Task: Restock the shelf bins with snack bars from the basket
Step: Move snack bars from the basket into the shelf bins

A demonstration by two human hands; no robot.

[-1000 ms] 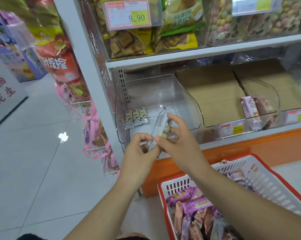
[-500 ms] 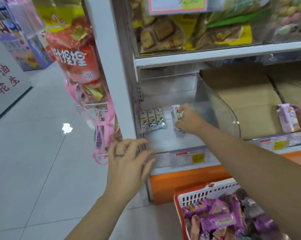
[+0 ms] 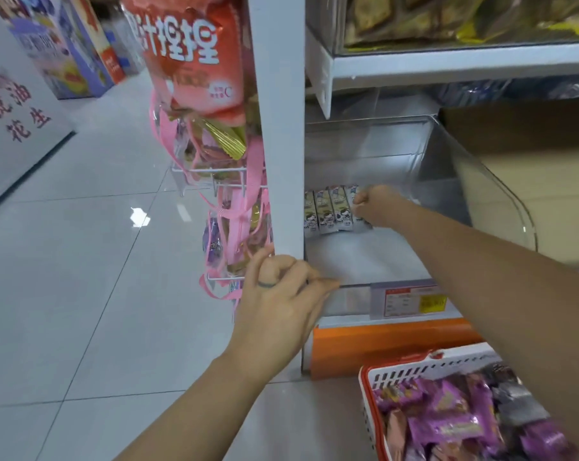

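The right arm is reaching straight into the clear bin (image 3: 481, 184), its right hand (image 3: 376, 206) curling round a snack bar (image 3: 355, 190) at the right end of the row of bars (image 3: 326, 211). The left hand (image 3: 281, 294) is touching the bin's front-left corner with bent fingers; whether it is gripping is unclear. The basket (image 3: 414, 361) is sitting below.

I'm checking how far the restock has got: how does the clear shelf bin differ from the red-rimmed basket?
The clear bin is see-through plastic; the basket is white, slotted, red-rimmed. The clear bin holds one short row of snack bars, the right hand gripping the end one; the basket is heaped with purple packets. The clear bin sits on the shelf; the basket lies lower, in front. Both hold wrapped snacks.
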